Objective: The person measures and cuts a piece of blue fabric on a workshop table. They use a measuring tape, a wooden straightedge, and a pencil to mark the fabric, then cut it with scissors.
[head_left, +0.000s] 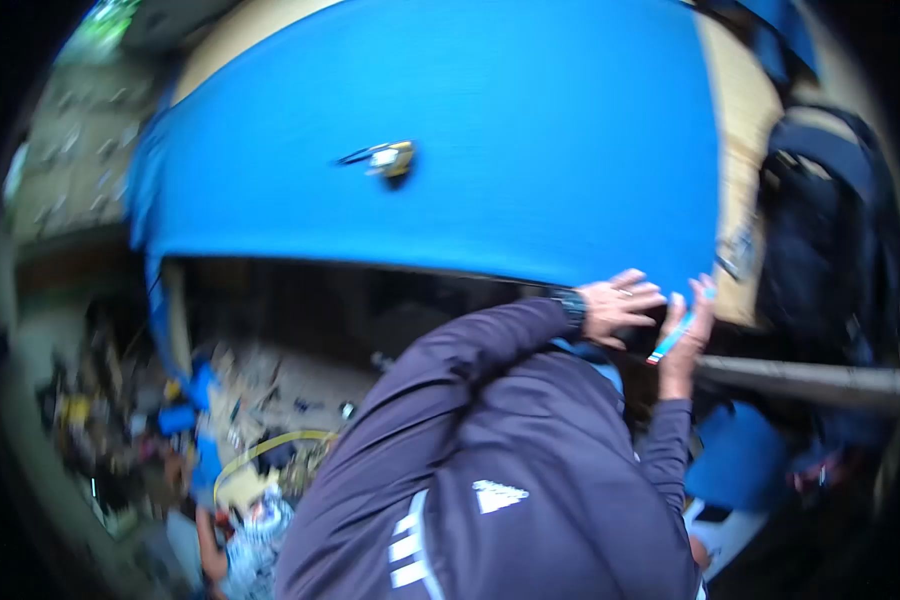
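Observation:
Blue fabric covers most of the table. My left hand, with a dark watch at the wrist, rests at the front edge of the fabric near its right corner, fingers spread. Just to its right, my right hand holds a slim turquoise tool against the palm, its fingers pointing up toward the fabric corner. Whether the tool is a pen or a cutter is too blurred to tell. A small yellow and black object with a dark strap or cord lies on the fabric, left of centre.
A dark backpack stands at the right, beside the bare wooden table end. Below are a blue seat-like object and, at lower left, blurred clutter with a yellow hoop. Part of another person's arm shows there.

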`<state>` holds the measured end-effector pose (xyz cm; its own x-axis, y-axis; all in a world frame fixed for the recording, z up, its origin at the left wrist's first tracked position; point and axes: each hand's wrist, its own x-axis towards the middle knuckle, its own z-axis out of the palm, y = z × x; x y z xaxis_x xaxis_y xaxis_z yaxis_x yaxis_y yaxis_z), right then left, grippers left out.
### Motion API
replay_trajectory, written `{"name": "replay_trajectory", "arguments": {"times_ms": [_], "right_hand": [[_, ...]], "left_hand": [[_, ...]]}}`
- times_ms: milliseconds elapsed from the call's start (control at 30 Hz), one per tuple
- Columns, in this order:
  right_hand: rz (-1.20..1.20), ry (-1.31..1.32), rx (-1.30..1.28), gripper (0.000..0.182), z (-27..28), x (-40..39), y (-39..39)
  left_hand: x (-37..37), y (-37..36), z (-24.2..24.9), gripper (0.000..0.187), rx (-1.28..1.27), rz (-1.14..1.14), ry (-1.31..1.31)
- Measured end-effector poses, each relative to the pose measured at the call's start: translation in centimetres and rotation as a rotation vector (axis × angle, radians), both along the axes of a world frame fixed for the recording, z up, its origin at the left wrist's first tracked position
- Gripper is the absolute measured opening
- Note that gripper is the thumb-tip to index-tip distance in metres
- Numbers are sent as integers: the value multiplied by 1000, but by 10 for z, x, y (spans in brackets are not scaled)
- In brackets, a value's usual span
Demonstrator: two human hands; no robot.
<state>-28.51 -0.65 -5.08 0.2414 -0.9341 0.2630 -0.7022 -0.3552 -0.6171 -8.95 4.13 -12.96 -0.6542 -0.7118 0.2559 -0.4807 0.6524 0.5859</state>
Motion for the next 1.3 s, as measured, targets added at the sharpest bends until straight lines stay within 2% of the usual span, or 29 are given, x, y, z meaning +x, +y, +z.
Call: {"name": "replay_trajectory", "arguments": {"times_ms": [33, 100, 200, 300, 367, 433, 500, 600, 733, 767, 833, 900, 1000, 1100, 1200, 1300], "right_hand": [[51, 2, -39, 33, -19, 0, -11], [97, 13, -59, 35, -19, 9, -18], [149, 81, -7, 38, -20, 24, -20], [244, 111, -3, 35, -23, 38, -17], [321, 114, 32, 33, -28, 55, -12], [408, 77, -1, 33, -38, 78, -6], [453, 5, 161, 33, -30, 116, 10], [542, -68, 227, 29, -35, 195, 44], [772, -65, 66, 33, -27, 331, 120], [839, -61, 8, 37, -22, 366, 141], [963, -104, 21, 44, -24, 432, 177], [1075, -38, -85, 49, -34, 494, 199], [1210, -50, -82, 51, -70, 578, 218], [1304, 73, -159, 56, -72, 648, 242], [1384, 136, -196, 59, -70, 714, 274], [1440, 119, -198, 60, -70, 777, 310]], "left_hand": [[1, -1, -3, 75, -10, 30, 48], [18, 12, 18, 73, 2, 263, 50], [80, 51, 50, 74, 78, 749, -35], [140, 110, 37, 75, 169, 1026, -129], [175, 155, 32, 77, 138, 1101, -204], [205, 197, 26, 81, 147, 1282, -233], [233, 237, 6, 83, 112, 1475, -288], [265, 288, -6, 83, 72, 1548, -152], [301, 356, -19, 79, 130, 1495, -105], [311, 379, -20, 73, 244, 1519, -113], [331, 429, -19, 67, 307, 1670, 129], [346, 482, -27, 63, 354, 1891, 161], [359, 561, -39, 58, 347, 2176, 374], [372, 625, -64, 52, 322, 2410, 502], [396, 655, -50, 53, 460, 2507, 766], [443, 686, -87, 52, 357, 2492, 911]]}}
